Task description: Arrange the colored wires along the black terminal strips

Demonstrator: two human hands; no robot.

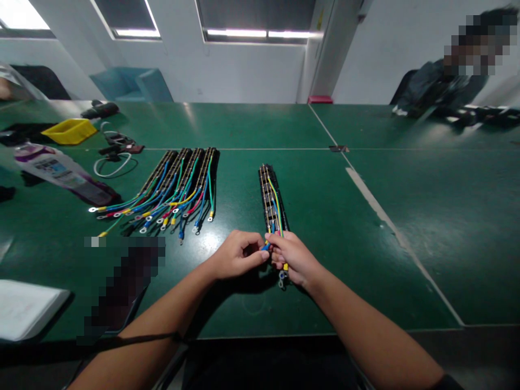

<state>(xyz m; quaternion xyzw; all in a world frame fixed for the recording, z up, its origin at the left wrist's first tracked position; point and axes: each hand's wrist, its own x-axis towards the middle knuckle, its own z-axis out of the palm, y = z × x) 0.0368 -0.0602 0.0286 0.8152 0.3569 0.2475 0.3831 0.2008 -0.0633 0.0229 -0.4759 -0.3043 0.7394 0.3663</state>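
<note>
A black cable chain (pixel 268 197) with coloured wires lies upright in the picture at the middle of the green table. My right hand (pixel 292 257) is closed round the wires at its near end, and ring terminals (pixel 281 279) stick out below the fingers. My left hand (pixel 239 253) pinches a blue wire end (pixel 266 247) just beside my right fingers. To the left, several similar chains (pixel 190 170) lie side by side, their blue, green, red and yellow wires fanning toward me with ring terminals at the tips.
Far left are a purple-labelled bottle (pixel 60 170), a yellow tray (pixel 71 131) and a white cable (pixel 111 172). Nearer lie a dark blurred-out object (pixel 125 287) and a white box (pixel 28 309). A person (pixel 442 86) sits at the far right. Tape (pixel 377 211) crosses the table.
</note>
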